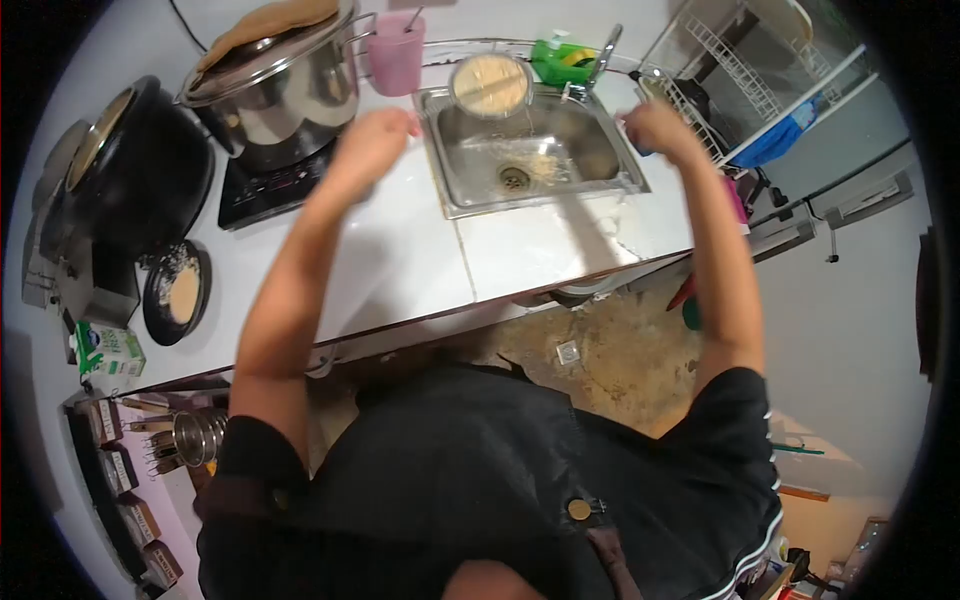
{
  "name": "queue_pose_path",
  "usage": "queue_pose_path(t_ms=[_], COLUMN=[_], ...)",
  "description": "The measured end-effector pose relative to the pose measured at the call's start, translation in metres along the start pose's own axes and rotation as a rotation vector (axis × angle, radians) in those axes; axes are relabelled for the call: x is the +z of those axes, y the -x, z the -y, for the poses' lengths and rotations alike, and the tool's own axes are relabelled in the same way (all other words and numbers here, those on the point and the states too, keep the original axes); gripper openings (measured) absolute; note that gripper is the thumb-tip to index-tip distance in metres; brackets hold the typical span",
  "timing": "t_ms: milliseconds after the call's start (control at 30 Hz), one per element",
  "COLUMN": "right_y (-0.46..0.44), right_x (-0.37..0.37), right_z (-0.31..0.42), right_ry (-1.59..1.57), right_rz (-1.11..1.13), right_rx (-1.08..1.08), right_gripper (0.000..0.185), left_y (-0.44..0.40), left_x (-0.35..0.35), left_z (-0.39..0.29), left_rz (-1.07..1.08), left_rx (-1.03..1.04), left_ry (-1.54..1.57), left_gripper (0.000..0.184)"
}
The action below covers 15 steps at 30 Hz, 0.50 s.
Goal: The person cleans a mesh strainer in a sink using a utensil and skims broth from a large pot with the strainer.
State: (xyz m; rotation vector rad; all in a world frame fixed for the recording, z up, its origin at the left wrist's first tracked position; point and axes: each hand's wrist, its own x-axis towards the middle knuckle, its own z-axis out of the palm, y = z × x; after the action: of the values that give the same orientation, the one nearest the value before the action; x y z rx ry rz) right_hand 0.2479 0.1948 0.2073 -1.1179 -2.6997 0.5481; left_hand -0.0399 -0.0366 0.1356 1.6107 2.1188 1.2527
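Observation:
My left hand (pixel 382 136) is closed above the white counter, left of the sink (pixel 448 190), and nothing shows in it. My right hand (pixel 657 128) is curled near the sink's right edge; a small dark blue thing shows beneath it, and whether it is held cannot be made out. Between the hands, a round container (pixel 490 86) with pale yellowish contents sits at the sink's back left. Pale bits lie in the basin around the drain (pixel 514 179). Behind the sink are the faucet (pixel 606 56) and a green container (pixel 562 62).
A large steel pot (pixel 290 105) stands on a black cooktop (pixel 262 190). Further left are a black cooker (pixel 150 165), a black plate (pixel 152 300) with pale food, and a green-white carton (pixel 110 350). A pink container (pixel 394 62) stands behind; a white rack (pixel 735 70) is right.

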Motion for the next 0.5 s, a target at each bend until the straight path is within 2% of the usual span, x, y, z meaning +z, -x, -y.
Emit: queue_pose_path(t_ms=[33, 67, 100, 167, 233, 267, 333, 367, 467, 500], right_y=[0.004, 0.008, 0.009, 0.011, 0.018, 0.021, 0.027, 0.03, 0.033, 0.035], right_x=[0.022, 0.044, 0.066, 0.125, 0.144, 0.153, 0.167, 0.173, 0.201, 0.207], right_z=[-0.02, -0.04, -0.052, -0.083, -0.067, -0.064, -0.062, -0.061, -0.059, -0.059], right_ry=[0.0, 0.003, -0.096, 0.408, 0.417, 0.376, 0.341, 0.307, 0.309, 0.316], right_rz=[0.026, 0.052, 0.08, -0.317, -0.375, -0.43, -0.507, -0.588, -0.652, -0.651], right_rx=[0.091, 0.18, 0.284, 0.273, 0.481, 0.484, 0.451, 0.407, 0.373, 0.374], right_gripper=[0.026, 0.027, 0.025, 0.02, 0.018, 0.012, 0.011, 0.01, 0.01, 0.01], left_y=[-0.004, -0.01, -0.011, -0.019, -0.031, -0.038, -0.047, -0.052, -0.058, -0.056], left_x=[0.035, 0.073, 0.093, 0.137, 0.167, 0.179, 0.194, 0.202, 0.215, 0.219], left_z=[0.002, 0.024, 0.021, 0.041, 0.058, 0.063, 0.066, 0.067, 0.051, 0.043], left_rz=[0.066, 0.069, 0.092, 0.221, 0.262, 0.267, 0.226, 0.235, 0.321, 0.32], left_rx=[-0.148, -0.131, -0.186, -0.194, -0.259, -0.256, -0.137, -0.134, -0.103, -0.183], left_ry=[0.14, 0.247, 0.163, 0.14, 0.045, 0.046, -0.209, -0.207, -0.146, -0.066], left_gripper=[0.031, 0.028, 0.024, 0.022, 0.022, 0.022, 0.023, 0.023, 0.022, 0.023])
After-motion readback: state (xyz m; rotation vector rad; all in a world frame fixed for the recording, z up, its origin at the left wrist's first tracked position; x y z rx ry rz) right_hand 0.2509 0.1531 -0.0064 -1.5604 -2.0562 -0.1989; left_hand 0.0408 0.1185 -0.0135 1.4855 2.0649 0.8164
